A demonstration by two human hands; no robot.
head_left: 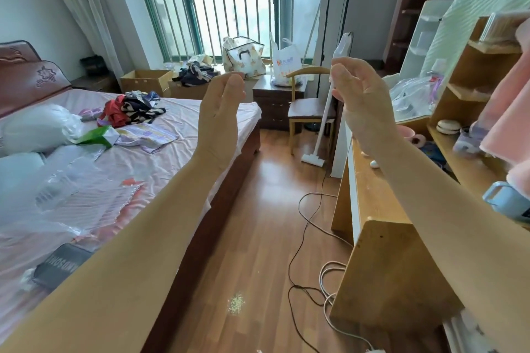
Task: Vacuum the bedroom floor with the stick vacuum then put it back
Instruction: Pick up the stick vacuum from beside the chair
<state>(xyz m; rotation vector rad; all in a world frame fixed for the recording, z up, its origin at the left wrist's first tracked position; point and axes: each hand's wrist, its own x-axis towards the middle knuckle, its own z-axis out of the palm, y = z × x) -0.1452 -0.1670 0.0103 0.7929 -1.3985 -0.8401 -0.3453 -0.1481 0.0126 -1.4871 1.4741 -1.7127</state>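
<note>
A white stick vacuum (324, 123) leans upright at the far end of the wooden desk, its floor head (313, 159) resting on the wood floor (258, 223) beside a chair. Both my arms are stretched out in front of me at chest height. My left hand (220, 112) is open with fingers loosely curved, holding nothing, above the bed's edge. My right hand (362, 100) is also open and empty; it overlaps the vacuum's upper tube in the picture but is nearer to me than the vacuum. A small patch of pale crumbs (236, 302) lies on the floor near me.
A bed (137, 169) strewn with clothes and plastic bags fills the left. A wooden desk (372, 209) with shelves lines the right. Black and white cables (312, 281) trail across the floor. A chair (308, 112), dresser and cardboard boxes stand under the barred window.
</note>
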